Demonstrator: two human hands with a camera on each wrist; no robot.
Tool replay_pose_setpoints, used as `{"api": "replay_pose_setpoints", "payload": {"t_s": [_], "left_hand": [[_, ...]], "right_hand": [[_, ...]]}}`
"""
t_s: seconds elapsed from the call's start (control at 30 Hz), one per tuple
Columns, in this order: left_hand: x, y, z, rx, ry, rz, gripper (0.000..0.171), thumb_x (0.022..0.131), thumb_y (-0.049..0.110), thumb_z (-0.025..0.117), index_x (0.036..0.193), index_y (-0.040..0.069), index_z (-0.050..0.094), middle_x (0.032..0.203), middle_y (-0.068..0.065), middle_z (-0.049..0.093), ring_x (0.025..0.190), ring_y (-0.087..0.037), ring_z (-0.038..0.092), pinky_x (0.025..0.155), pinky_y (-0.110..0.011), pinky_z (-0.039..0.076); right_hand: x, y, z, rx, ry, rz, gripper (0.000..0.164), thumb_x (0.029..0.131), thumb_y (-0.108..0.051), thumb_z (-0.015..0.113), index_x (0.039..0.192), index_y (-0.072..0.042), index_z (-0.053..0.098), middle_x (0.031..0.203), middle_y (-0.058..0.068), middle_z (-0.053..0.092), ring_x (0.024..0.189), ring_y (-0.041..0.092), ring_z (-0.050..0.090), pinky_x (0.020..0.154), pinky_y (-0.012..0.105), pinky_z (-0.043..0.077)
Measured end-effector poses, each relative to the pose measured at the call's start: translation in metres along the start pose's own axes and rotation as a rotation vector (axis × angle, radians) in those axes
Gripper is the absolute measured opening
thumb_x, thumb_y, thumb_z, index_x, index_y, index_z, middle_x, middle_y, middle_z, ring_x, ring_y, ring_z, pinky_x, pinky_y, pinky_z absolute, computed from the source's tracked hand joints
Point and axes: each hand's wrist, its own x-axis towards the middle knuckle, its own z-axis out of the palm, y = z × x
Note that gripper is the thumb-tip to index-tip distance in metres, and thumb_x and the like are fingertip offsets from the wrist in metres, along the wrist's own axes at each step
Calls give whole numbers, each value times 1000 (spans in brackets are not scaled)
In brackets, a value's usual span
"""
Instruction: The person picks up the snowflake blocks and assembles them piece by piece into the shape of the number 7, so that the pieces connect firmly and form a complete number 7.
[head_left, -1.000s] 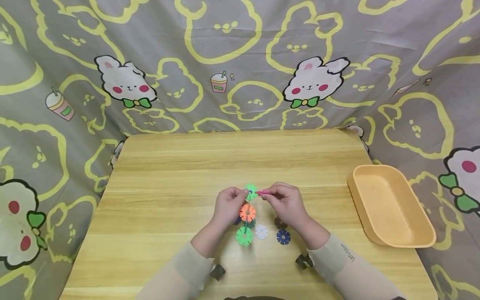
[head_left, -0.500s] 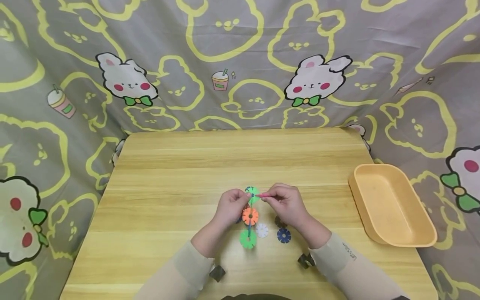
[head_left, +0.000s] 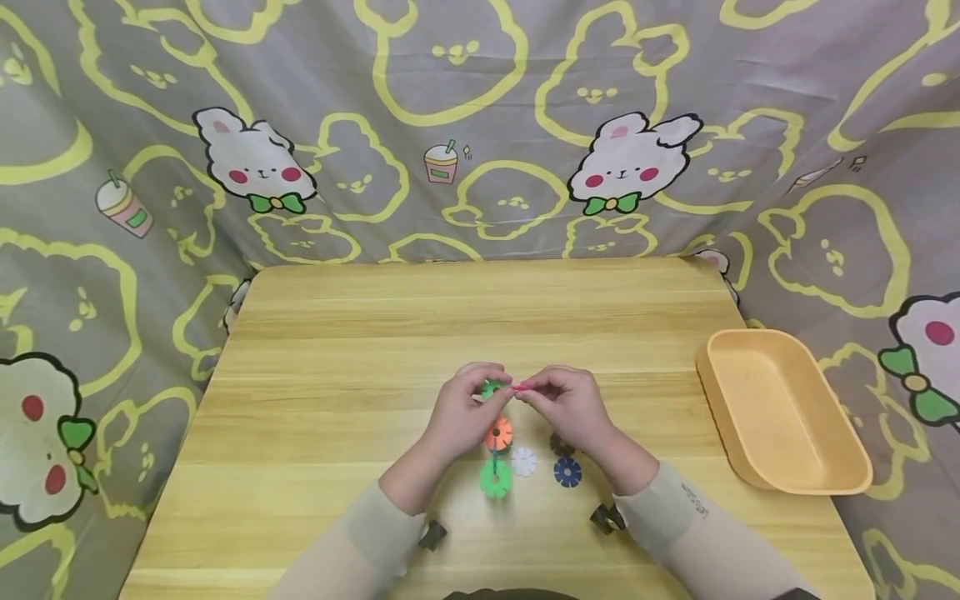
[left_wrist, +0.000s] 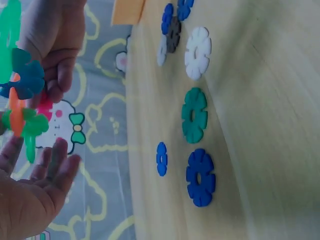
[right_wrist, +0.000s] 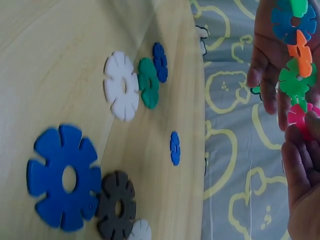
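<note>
My left hand holds a chain of slotted plastic snowflake discs, its thumb and forefinger at the upper end. Down the chain come a green disc, an orange disc, a blue disc and a light green disc at the bottom. Between thumb and fingers, my right hand pinches a pink disc. That disc meets the green one's edge in the right wrist view; fingers partly hide whether their slots are joined. Both hands are raised above the table.
Loose discs lie on the wooden table below: a white disc, a dark blue disc, a dark brown disc, a teal disc and several others. An orange-yellow tub stands at the right edge. Patterned curtain surrounds the table.
The fingertips of my left hand have shifted right to meet the pink disc, and they now cover much of the upper green disc. My right hand keeps its pinch, almost still.
</note>
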Motion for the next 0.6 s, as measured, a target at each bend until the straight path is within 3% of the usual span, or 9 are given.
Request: {"api": "replay_pose_setpoints", "payload": {"t_s": [0.13,0.17,0.23,0.3,0.37,0.43,0.6], "left_hand": [[3,3,1,16,0,1,3,100,14,75,98,11,76,120,-7,73,114,-20,66,93,-42,56],[4,3,0,6,-1,-15,3,100,13,74,98,11,75,119,-6,73,103,-18,68,86,-37,58],[5,3,-1,-11,5,-62,3,101,14,74,100,11,75,120,-6,74,79,-12,66,69,-28,56],[5,3,-4,-33,16,-115,3,102,13,72,102,11,75,122,-8,73,57,-9,55,51,-21,47],[4,1,-7,-50,28,-157,4,101,12,72,103,10,75,124,-9,73,42,-10,41,40,-19,36],[4,0,-9,-44,42,-180,5,101,11,72,104,9,75,125,-10,73,40,-8,39,40,-18,34],[7,-1,-11,-27,53,-182,8,100,13,72,105,8,76,124,-10,74,41,-8,37,41,-17,32]], "right_hand": [[2,3,-4,-16,-89,64,15,89,2,83,102,4,76,97,14,78,83,23,76,71,31,64],[2,5,-7,-61,-118,101,21,90,-2,83,108,4,75,103,15,77,89,26,76,74,34,64],[0,12,-16,-230,-174,190,31,93,-10,83,119,3,73,115,17,74,100,31,74,84,42,63],[-4,22,-26,-448,-243,305,41,93,-19,83,126,2,71,120,18,72,105,33,71,91,48,61],[-9,33,-33,-646,-323,385,47,91,-27,84,126,2,72,119,18,71,103,33,69,93,52,58],[-15,41,-38,-754,-395,431,51,88,-31,86,124,3,73,112,18,70,97,32,68,92,53,57],[-22,47,-39,-814,-423,413,41,84,-30,89,111,-1,78,97,9,68,84,26,66,82,49,59]]}}
